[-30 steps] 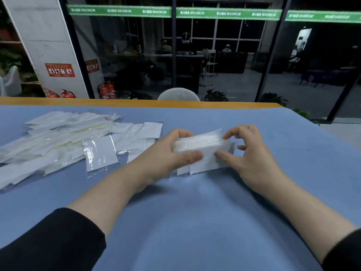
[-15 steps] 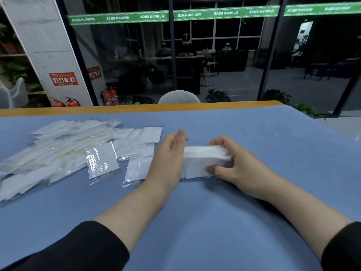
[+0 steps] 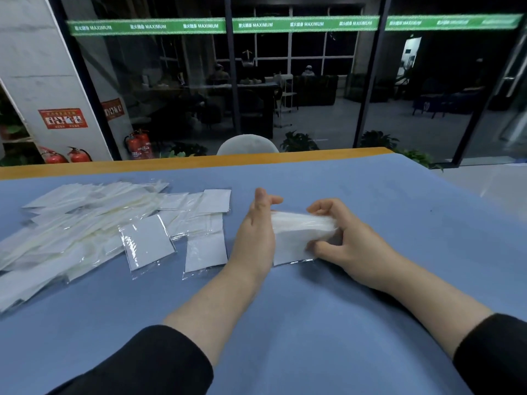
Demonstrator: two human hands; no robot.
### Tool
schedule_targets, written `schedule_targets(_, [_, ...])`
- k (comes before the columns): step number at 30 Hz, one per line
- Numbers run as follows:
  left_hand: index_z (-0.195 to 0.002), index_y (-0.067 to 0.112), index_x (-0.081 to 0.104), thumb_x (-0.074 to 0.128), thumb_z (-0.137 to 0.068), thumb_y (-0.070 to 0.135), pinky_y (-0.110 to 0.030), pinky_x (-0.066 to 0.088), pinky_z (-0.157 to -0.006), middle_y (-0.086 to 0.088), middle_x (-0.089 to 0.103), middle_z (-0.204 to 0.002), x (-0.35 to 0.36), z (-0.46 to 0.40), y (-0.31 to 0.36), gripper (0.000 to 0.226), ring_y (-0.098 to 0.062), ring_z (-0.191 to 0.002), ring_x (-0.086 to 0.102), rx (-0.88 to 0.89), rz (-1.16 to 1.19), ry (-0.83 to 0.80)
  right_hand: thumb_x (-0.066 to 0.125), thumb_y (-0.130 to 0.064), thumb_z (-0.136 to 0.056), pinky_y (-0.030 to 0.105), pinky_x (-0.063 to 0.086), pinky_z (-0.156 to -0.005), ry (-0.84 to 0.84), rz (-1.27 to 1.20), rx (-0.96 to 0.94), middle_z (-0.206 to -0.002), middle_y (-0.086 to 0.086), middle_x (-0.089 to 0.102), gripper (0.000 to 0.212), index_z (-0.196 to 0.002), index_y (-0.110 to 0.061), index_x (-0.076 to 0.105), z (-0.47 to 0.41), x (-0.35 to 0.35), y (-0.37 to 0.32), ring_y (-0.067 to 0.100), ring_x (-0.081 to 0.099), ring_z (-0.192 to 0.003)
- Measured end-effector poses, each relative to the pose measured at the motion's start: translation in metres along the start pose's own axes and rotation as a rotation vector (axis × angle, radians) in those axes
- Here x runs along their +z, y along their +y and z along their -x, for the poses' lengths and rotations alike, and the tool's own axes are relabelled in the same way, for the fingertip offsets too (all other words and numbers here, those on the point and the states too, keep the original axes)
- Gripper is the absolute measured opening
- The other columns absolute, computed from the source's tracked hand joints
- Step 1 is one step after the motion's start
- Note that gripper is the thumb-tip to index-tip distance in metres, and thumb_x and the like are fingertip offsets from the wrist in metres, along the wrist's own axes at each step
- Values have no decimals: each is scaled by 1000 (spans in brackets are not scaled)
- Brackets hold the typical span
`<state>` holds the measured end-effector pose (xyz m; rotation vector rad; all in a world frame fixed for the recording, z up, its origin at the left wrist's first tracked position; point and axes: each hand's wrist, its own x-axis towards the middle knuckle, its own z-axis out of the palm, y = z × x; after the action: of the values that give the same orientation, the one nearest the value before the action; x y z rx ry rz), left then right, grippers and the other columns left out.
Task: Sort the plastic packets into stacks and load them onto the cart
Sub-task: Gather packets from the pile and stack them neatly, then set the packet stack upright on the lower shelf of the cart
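the stack of packets (image 3: 296, 238) lies on the blue table cover (image 3: 313, 323), between the two hands, and serves here as the reference landmark. the left hand (image 3: 256, 235) stands on edge against the left side of the stack, fingers straight and extended away from the person, palm flat against the packet edges; it presses rather than grips. the right hand (image 3: 345, 240) is at the right side of the stack, fingers curled over the top edge and thumb at the near lower corner, gripping the stack. the top of the stack is bunched and slightly raised; its near edge rests on the cover.

just left of the stack, beyond the left hand, a single packet (image 3: 206, 253) lies flat. further left of it, a second single packet (image 3: 148, 242) lies flat and tilted. well left of the stack, a loose pile of packets (image 3: 71, 223) spreads out, overlapping and unsorted, up to the left frame edge.

beyond the stack, the wooden table edge (image 3: 199, 161) runs across the view. behind it stands a pale chair back (image 3: 247, 143). far left of the stack, against the wall, are red fire extinguishers (image 3: 68, 155). a glass partition (image 3: 299, 81) with a green band fills the background.
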<state>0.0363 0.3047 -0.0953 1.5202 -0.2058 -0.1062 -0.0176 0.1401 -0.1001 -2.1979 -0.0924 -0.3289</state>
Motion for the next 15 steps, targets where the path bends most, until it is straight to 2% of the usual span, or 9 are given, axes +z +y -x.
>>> schedule_targets(3, [-107, 41, 65, 25, -90, 82, -51, 56, -95, 3, 73, -105, -10, -5, 0, 60, -22, -104, 69, 33, 32, -36, 69, -5, -86, 11, 40, -61, 45, 31, 7, -81, -24, 60, 32, -102, -31, 59, 3, 0, -5, -1, 52, -65])
schedule_targets(5, [-116, 45, 60, 31, -78, 94, -41, 52, -98, 11, 72, -107, -25, -8, -1, 68, -15, -109, 66, 101, -22, -153, 71, -4, -85, 11, 41, -64, 88, 34, 8, -83, -21, 62, 30, -99, -28, 61, 6, -2, -12, -1, 53, -69])
schedule_targets(6, [-121, 49, 56, 41, -72, 92, -34, 49, -98, 15, 69, -111, -30, -7, 1, 67, -9, -113, 63, 127, -102, -243, 71, -2, -85, 11, 42, -66, 116, 38, 12, -85, -19, 63, 30, -98, -28, 62, 10, -7, -17, -1, 53, -71])
schedule_targets(7, [-126, 52, 51, 56, -69, 84, -28, 47, -97, 17, 67, -115, -34, -8, 1, 65, -5, -114, 62, 139, -195, -323, 70, -1, -85, 10, 42, -66, 143, 26, 15, -87, -18, 63, 30, -98, -27, 62, 13, -9, -21, -2, 54, -72])
schedule_targets(9, [-126, 52, 50, 82, -71, 55, -19, 48, -91, 14, 64, -117, -35, -2, 5, 64, -4, -106, 64, 159, -310, -435, 70, 1, -85, 10, 42, -68, 190, 22, 30, -89, -18, 64, 30, -97, -26, 62, 31, -21, -34, -3, 56, -74])
schedule_targets(10, [-121, 50, 54, 86, -71, 43, -19, 50, -87, 13, 66, -113, -32, 4, 9, 59, -8, -101, 65, 183, -340, -458, 70, 1, -85, 10, 42, -69, 211, 31, 34, -89, -18, 64, 31, -97, -26, 62, 46, -27, -41, -2, 56, -76])
schedule_targets(12, [-108, 42, 65, 81, -74, 34, -32, 54, -86, 8, 72, -101, -16, 22, 22, 38, -18, -95, 67, 281, -378, -520, 70, 0, -85, 11, 41, -69, 275, 54, 40, -89, -16, 63, 32, -96, -28, 61, 84, -38, -56, 0, 56, -79])
schedule_targets(13, [-104, 39, 68, 80, -77, 30, -33, 53, -84, 7, 74, -97, -4, 36, 29, 31, -18, -92, 68, 343, -390, -569, 69, -1, -86, 13, 41, -68, 322, 55, 45, -88, -15, 62, 32, -97, -29, 60, 109, -45, -62, 1, 55, -79])
schedule_targets(15, [-98, 34, 71, 82, -85, 17, -19, 51, -75, 13, 74, -90, 25, 71, 43, 24, -4, -81, 67, 433, -387, -666, 68, -3, -87, 15, 41, -65, 439, 43, 73, -88, -17, 60, 32, -99, -31, 58, 164, -59, -72, 2, 54, -77])
